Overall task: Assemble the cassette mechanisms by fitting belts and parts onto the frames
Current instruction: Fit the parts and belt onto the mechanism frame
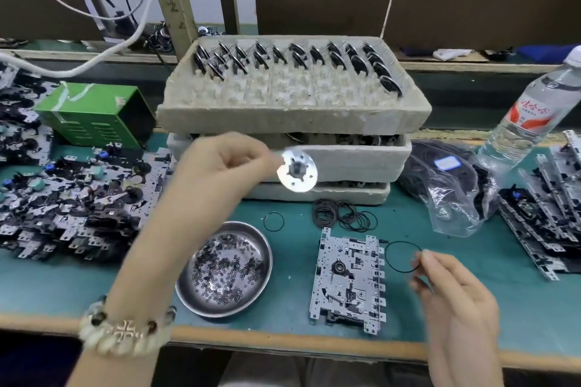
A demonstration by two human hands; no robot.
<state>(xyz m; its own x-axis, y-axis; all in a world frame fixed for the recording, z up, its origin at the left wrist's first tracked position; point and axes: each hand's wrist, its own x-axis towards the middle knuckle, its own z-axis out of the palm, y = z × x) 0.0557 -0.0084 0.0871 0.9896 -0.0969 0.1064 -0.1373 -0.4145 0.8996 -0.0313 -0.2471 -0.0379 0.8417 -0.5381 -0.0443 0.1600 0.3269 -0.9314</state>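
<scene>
Metal cassette frame (347,276) is laid flat on the green mat (292,264), near the front edge. Just right of it, a thin black belt (403,241) is pinched by the right hand (452,292). A silver flywheel (297,171) is pinched by the raised left hand (226,163), farther back.

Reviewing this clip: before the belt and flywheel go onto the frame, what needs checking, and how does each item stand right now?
1. Left hand grips the round silver flywheel disc with black hub: ok.
2. Right hand pinches one thin black rubber belt loop: ok.
3. Grey stamped-metal frame lies flat on the green mat, nothing on top: ok.
4. Belt loop hangs open, untwisted: ok.
5. Flywheel's shaft straight: cannot tell, not visible.
</scene>
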